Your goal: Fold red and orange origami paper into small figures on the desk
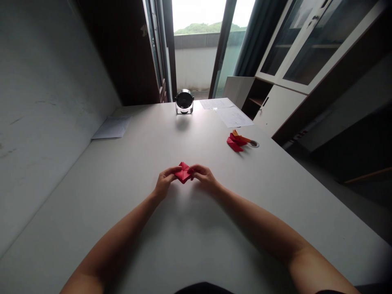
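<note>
A small red folded paper (183, 173), diamond-shaped with creases meeting near its middle, is held just above the white table (147, 155). My left hand (165, 179) pinches its left corner between thumb and fingers. On the opposite side, my right hand (203, 174) grips the right corner, with the thumb and forefinger closed on it. The fingers cover both side corners of the paper. Soft shadows lie on the table beneath the hands.
Folded red and orange papers (237, 141) lie at the right beside a round cable hole (254, 143). A small round black-and-silver device (184, 101) stands at the far edge. Paper sheets lie at the back right (234, 117) and far left (112, 127). A wall (55, 122) borders the left side.
</note>
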Available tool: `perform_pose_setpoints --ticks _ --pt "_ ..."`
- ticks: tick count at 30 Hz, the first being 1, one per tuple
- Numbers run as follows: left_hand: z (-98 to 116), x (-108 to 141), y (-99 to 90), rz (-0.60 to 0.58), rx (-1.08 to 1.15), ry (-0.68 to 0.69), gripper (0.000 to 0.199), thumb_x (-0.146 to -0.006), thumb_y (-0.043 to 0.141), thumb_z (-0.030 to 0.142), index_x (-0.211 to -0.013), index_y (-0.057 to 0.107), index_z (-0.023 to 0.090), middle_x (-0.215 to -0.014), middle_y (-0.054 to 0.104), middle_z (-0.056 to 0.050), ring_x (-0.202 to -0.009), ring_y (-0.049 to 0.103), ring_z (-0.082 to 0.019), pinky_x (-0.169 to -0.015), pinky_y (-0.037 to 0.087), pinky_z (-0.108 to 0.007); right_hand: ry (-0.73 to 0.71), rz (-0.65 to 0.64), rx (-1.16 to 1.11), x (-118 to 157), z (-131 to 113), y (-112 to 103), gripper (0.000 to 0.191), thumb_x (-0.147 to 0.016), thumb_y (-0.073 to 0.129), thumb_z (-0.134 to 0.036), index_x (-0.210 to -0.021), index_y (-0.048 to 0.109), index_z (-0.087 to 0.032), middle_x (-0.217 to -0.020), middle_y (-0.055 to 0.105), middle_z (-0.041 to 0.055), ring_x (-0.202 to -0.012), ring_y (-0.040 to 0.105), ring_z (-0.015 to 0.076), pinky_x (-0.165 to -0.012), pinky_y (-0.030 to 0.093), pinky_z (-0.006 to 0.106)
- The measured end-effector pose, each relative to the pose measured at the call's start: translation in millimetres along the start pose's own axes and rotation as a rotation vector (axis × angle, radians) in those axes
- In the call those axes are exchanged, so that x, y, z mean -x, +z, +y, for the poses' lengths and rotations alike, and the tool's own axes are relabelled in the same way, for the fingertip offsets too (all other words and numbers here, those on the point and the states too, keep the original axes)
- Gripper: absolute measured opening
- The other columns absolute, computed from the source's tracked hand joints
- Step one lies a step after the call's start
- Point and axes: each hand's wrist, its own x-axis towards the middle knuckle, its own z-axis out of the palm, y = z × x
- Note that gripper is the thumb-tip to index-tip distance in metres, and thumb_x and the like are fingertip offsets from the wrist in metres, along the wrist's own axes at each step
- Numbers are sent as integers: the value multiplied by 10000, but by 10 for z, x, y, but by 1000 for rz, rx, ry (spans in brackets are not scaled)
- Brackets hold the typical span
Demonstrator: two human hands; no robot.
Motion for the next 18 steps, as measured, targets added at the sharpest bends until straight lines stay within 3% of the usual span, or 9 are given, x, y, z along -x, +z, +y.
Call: perform_pose_setpoints --ticks 4,7,14,18 --pt "-8 -17 -26 -67 21 0 374 -784 588 230 -1106 745 123 -1091 748 -123 -995 691 -264 -911 549 -438 -4 6 33 -10 21 -21 269 -863 650 -424 -930 692 -167 -809 693 50 -717 640 173 -690 537 332" --pt "-21 -29 -19 -47 -103 41 348 -831 615 283 -1119 744 137 -1119 742 -119 -1015 682 -256 -924 536 -409 -46 49 90 -32 108 0 256 -865 671 -423 -932 643 -178 -719 644 11 -660 601 151 -648 506 305" --pt "-82 -104 -22 -62 -192 85 382 -845 649 284 -1204 710 168 -1208 720 -105 -1132 653 -259 -1013 496 -410 -43 77 179 -68 250 18 301 -887 636 -397 -1120 570 -218 -773 633 -11 -663 604 145 -629 493 282" --pt "-117 -178 -74 -86 -166 78 513 -850 675 320 -1343 618 186 -1207 720 -109 -1078 675 -249 -963 524 -402 -33 63 293 -123 269 -24 384 -895 603 -364 -1250 566 -226 -765 656 -14 -674 626 150 -658 501 283"
